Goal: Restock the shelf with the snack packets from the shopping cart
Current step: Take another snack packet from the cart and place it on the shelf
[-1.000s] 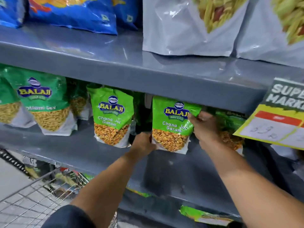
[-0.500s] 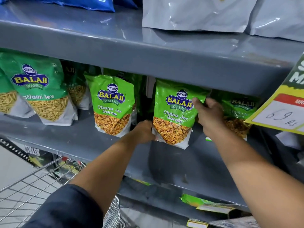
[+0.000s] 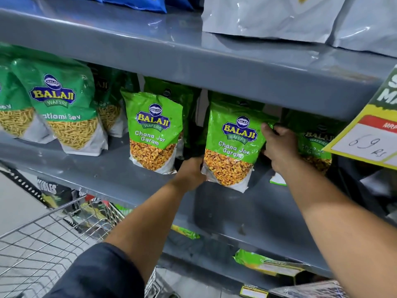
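Note:
A light green Chana Jor Garam packet (image 3: 233,145) stands on the grey middle shelf (image 3: 133,179). My left hand (image 3: 191,172) grips its lower left corner. My right hand (image 3: 279,145) holds its upper right edge, thumb on the front. A second Chana Jor Garam packet (image 3: 153,134) stands to its left, and a third packet (image 3: 315,145) sits behind my right hand, partly hidden. The wire shopping cart (image 3: 47,239) is at the lower left, its contents mostly out of view.
Darker green Ratlami Sev packets (image 3: 64,108) fill the shelf's left side. The upper shelf (image 3: 193,52) overhangs closely, with white pouches (image 3: 268,16) on it. A yellow price sign (image 3: 369,138) juts in at right. More packets (image 3: 264,262) lie on the lower shelf.
The view has tilted down slightly and closed in. Both hands stay on the same packet, which has shifted slightly forward and right on the shelf.

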